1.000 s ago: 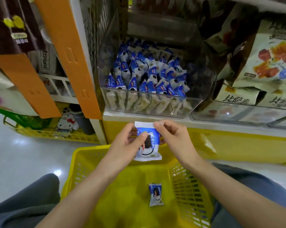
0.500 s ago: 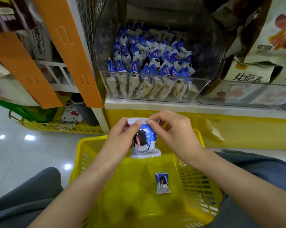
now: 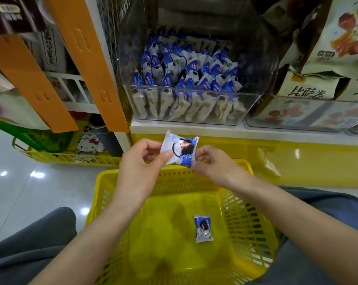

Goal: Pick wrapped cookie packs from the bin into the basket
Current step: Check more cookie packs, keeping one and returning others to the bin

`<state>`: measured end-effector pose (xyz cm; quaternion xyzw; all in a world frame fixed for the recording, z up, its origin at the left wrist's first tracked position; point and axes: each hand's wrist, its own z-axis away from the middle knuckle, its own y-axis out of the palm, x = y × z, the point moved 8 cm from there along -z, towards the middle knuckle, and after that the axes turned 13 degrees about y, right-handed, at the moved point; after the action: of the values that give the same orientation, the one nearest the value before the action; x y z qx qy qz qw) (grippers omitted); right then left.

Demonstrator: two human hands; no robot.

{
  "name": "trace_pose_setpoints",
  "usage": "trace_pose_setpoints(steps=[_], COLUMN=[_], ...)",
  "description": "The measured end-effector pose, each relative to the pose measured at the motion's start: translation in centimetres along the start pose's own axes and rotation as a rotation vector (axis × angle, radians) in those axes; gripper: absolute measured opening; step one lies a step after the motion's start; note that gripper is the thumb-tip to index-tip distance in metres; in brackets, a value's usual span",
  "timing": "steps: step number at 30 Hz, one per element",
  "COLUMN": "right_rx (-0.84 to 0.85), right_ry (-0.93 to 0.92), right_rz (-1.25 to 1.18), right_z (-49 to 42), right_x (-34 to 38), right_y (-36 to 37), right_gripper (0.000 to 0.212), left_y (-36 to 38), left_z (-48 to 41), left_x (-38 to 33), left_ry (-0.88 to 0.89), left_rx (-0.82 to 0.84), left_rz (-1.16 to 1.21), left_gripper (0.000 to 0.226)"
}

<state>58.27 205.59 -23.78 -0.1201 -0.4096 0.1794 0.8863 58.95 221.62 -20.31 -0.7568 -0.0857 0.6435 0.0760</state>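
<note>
Left grip point(image 3: 141, 161) and right grip point(image 3: 211, 163) pinch one cookie pack point(image 3: 180, 150), tilted sideways since a second ago, over the basket point(image 3: 110, 174) rim. Release likely comes next

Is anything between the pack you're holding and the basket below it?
Nothing visible. The left hand and right hand pinch the blue-and-white wrapped cookie pack just above the far rim of the open yellow plastic basket. A second wrapped pack lies on the basket floor, with bare floor around it.
</note>
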Motion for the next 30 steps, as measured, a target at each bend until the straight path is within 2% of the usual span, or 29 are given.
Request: trace_pose_setpoints(steps=[3,5,6,8,10,13,16,20,25,27,29,30], right_rx=[-0.147,-0.112,-0.073,-0.013,-0.016,0.01,0.003,-0.142,-0.369,-0.419,-0.456,-0.471], right_ry=[-0.197,-0.329,-0.366,-0.402,-0.423,-0.392,-0.382,-0.508,-0.713,-0.715,-0.688,-0.666], right_rz=[0.162,0.127,0.1,0.047,0.015,-0.099,-0.141,-0.037,0.213,0.233,0.177,0.13], right_z=[0.8,1.6,1.9,2.2,2.3,2.1,2.0,2.8,4.6,4.7,4.7,4.6], right_x=[1.5,2.5,2.8,3.0,3.1,2.9,2.8,3.5,4.4,4.5,4.6,4.5], right_y=[-0.8,-0.4,-0.1,0.3,0.3,0.1,0.0,-0.8,-1.2,-1.6,-2.5,-2.9], right_gripper=[0.07,0.079,0.072,0.043,0.02,0.016,0.014,0.015,0.005,0.007,0.003,0.004], left_y=[-0.1,0.3,0.5,1.1,1.5,1.6,1.7,2.2,2.6,2.6,2.0,1.7], left_z=[-0.2,-0.2,-0.1,0.1,0.3,0.3,0.2,0.1,0.3,0.3,0.0,-0.1], left_x=[-0.5,-1.0,-1.1,-1.2,-1.2,-0.8,-0.9,-0.6,-0.1,-0.4,-0.4,-0.2], left_ry=[0.079,0.124,0.137,0.145,0.127,0.037,0.037,-0.017,-0.101,-0.097,-0.078,-0.067], left_rx=[0.039,0.093,0.122,0.166,0.171,0.117,0.122,0.124,0.145,0.142,0.094,0.071], left_rz=[-0.099,-0.155,-0.163,-0.151,-0.124,0.004,0.023,0.092,0.175,0.183,0.095,0.021], left_gripper=[0.018,0.02,0.02,0.015,0.01,0.009,0.012,0.019,0.023,0.013,0.003,0.008])
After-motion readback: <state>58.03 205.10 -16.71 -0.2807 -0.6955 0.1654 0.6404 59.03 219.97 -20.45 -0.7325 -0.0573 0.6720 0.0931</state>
